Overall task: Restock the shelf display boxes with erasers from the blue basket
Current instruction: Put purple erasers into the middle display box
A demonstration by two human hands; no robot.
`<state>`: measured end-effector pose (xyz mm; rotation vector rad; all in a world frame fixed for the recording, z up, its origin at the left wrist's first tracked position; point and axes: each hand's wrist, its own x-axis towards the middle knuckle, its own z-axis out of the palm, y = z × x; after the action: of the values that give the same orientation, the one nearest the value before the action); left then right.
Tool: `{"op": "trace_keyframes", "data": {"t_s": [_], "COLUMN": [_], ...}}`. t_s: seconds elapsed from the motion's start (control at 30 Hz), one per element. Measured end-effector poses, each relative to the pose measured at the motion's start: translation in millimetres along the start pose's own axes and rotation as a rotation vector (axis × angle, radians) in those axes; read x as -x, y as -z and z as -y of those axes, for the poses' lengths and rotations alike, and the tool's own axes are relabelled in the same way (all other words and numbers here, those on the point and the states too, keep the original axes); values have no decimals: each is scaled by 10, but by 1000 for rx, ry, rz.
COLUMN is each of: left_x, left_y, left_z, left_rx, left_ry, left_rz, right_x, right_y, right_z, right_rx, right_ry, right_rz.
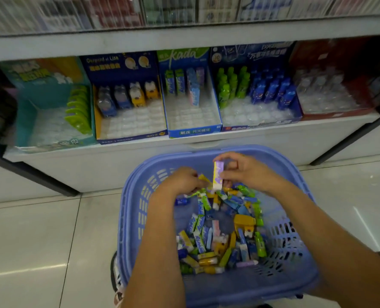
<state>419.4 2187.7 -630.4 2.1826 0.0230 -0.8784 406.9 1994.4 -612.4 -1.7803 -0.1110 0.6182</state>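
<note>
Here, right hand pinching upright purple-and-white eraser, left hand gripping yellow eraser, over blue basket.

- The goods on the upper shelf are blurred; no label can be read.
- The fingertips of the left hand are hidden among the erasers; a yellow one is perhaps gripped.
- The print on the purple eraser, pinched by the right hand, is too small to be read.
- The near rim of the blue basket is partly covered by the forearms and cut off below.
- The contents of the red display box are seen only as pale blurs.
</note>
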Motion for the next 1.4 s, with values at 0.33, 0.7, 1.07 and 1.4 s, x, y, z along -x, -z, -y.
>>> {"op": "trace_keyframes", "data": {"t_s": [0.33, 0.7, 1.07, 1.4], "left_x": [302, 278, 176, 208], "left_y": [373, 382, 345, 360], "left_z": [-422, -483, -560, -524], "left_rx": [712, 809, 948, 847], "left_ry": [-370, -414, -358, -441], "left_rz": [-476, -423, -428, -581], "right_x": [-438, -1325, -1515, -1395], "right_y": [355, 452, 586, 479], "right_z": [1255, 1551, 1522, 1545], "right_rx": [351, 868, 913, 983], "right_ry": [463, 264, 184, 196], "right_rz": [-659, -580, -414, -459]}}
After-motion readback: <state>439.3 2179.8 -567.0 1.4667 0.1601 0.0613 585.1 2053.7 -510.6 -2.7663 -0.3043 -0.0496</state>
